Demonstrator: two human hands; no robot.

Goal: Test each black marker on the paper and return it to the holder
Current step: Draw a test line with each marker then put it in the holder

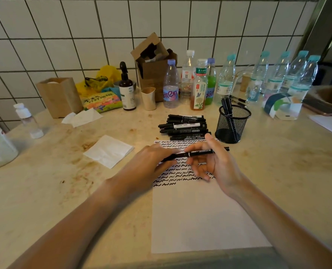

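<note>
Black marker (198,152) lies level between both hands above the paper (200,216): the right hand (217,162) pinches its barrel with thumb and fingers, and the left hand (153,160) grips its left end, fingers curled round the cap. Squiggle marks cover the paper's far half. Just beyond the paper's far edge lies a pile of markers (186,127); right of the pile stands the mesh holder (232,124) with two markers upright inside.

marker (198,152): left end hidden in left hand (153,160) | paper (200,220): squiggles partly covered by hands
</note>
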